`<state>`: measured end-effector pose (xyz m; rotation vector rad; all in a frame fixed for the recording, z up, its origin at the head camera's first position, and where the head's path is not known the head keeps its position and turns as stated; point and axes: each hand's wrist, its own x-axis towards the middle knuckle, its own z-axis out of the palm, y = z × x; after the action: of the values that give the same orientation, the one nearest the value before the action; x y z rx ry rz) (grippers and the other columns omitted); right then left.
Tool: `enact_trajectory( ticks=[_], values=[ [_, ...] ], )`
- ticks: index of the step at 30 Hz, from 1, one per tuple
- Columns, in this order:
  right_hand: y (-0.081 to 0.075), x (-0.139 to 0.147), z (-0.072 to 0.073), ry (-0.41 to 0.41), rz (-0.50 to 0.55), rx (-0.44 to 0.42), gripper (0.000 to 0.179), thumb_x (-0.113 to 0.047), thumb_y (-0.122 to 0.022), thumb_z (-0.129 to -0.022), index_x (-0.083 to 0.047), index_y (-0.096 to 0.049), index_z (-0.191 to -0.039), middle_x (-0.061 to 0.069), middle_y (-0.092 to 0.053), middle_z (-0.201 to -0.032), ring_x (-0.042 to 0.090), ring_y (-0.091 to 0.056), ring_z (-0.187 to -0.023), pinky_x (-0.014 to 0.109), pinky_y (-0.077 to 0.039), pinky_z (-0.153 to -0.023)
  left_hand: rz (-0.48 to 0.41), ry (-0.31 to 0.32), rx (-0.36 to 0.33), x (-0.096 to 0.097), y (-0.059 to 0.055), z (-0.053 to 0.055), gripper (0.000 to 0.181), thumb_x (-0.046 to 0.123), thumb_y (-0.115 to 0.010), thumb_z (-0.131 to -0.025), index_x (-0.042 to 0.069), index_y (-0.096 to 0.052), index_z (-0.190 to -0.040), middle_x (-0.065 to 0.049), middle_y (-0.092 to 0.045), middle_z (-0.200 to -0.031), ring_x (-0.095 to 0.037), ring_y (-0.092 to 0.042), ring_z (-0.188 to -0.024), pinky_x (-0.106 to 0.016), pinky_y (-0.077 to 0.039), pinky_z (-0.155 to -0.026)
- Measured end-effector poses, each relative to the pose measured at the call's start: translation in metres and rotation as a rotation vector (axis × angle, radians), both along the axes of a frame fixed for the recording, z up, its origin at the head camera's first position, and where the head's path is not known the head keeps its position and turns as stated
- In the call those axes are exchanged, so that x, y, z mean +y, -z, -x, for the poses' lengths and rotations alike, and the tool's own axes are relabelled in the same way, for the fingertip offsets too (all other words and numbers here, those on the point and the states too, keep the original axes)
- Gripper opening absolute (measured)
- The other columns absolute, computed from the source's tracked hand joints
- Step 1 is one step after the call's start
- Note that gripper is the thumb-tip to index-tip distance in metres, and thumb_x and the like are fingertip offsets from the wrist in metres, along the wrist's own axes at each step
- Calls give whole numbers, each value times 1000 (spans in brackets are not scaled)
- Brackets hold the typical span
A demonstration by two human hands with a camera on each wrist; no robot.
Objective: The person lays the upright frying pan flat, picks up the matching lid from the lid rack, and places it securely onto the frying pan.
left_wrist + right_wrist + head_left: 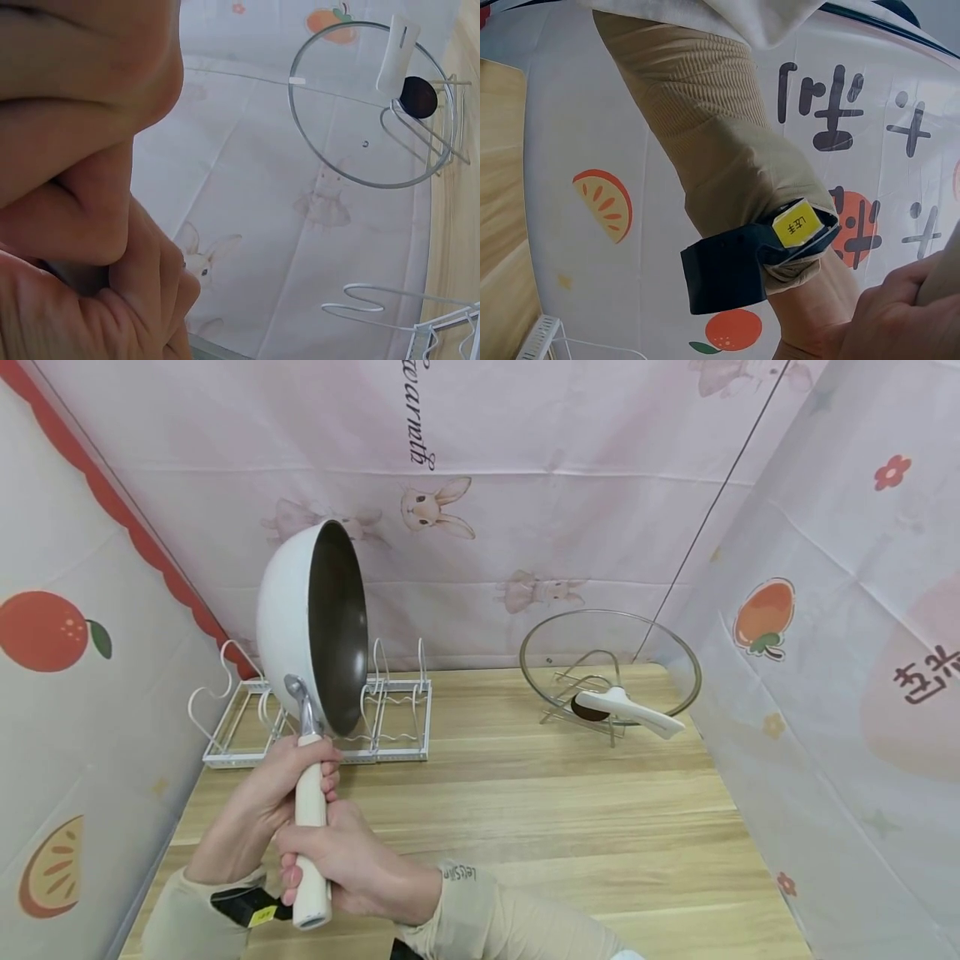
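Left hand (pixel 288 777) and right hand (pixel 352 864) curl round the cream, tubular handle (pixel 310 802)! The round, white, dark-lined pan (pixel 298 618) tips sideways.

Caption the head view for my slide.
Left-hand grip and right-hand grip hold a pan by its handle near a rack; lid at right.

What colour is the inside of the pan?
The pan's inside is dark, blackish-brown; it shows best in the head view.

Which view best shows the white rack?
The head view: most of the white rack shows, though the pan hides part. The left wrist catches only a piece, bottom right; the right wrist, just a corner, bottom left.
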<state>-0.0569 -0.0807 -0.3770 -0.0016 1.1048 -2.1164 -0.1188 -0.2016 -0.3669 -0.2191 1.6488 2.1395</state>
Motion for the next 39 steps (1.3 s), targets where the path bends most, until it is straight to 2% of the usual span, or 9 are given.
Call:
enact_trajectory(
  ticks=[8,15,20,24,28,33,39],
  values=[
    [-1,2,-1,-24,36,33,25,8,-49,-74,-3,-43,-96,3,-46,-59,10,-43,-41,20,-46,-38,-16,-66,-12,4,-9,-2,14,1,-46,-92,6,-46,-79,2,-52,-56,-9,-54,-46,-21,-52,-45],
    [-2,2,-2,-30,49,43,25,9,-49,-74,-4,-44,-95,3,-46,-57,11,-43,-41,21,-46,-37,-29,-68,39,6,-14,-5,9,0,-47,-93,4,-41,-88,2,-52,-57,-9,-54,-47,-21,-52,-45],
    [-3,2,-2,-43,64,51,26,9,-49,-73,-4,-44,-95,3,-46,-55,12,-43,-40,22,-45,-37,-75,-74,69,7,-16,-7,11,-1,-45,-94,6,-38,-90,3,-51,-56,-9,-53,-45,-20,-52,-44],
    [-4,2,-2,-44,65,67,22,9,-49,-73,-5,-45,-90,3,-46,-54,12,-43,-39,22,-44,-36,-105,-78,91,8,-17,-8,13,-2,-44,-93,8,-42,-84,2,-51,-55,-9,-52,-45,-20,-50,-43],
    [-7,2,-3,-35,51,76,19,8,-50,-74,-5,-46,-87,3,-46,-52,12,-44,-38,22,-44,-35,-153,-65,112,8,-18,-9,24,-1,-41,-96,10,-47,-75,2,-50,-55,-9,-51,-45,-19,-48,-43],
    [-11,3,-4,-24,35,89,15,7,-51,-76,-6,-48,-82,4,-47,-50,11,-45,-37,23,-45,-35,-206,-52,133,9,-21,-9,22,2,-40,-99,9,-44,-79,3,-48,-56,-9,-51,-45,-18,-48,-42],
    [-14,4,-5,-10,18,107,13,7,-52,-78,-6,-50,-79,4,-49,-50,10,-47,-37,23,-47,-36,-239,-43,121,11,-24,-8,24,2,-40,-99,10,-44,-77,3,-46,-55,-8,-50,-43,-18,-46,-41]
  ],
)
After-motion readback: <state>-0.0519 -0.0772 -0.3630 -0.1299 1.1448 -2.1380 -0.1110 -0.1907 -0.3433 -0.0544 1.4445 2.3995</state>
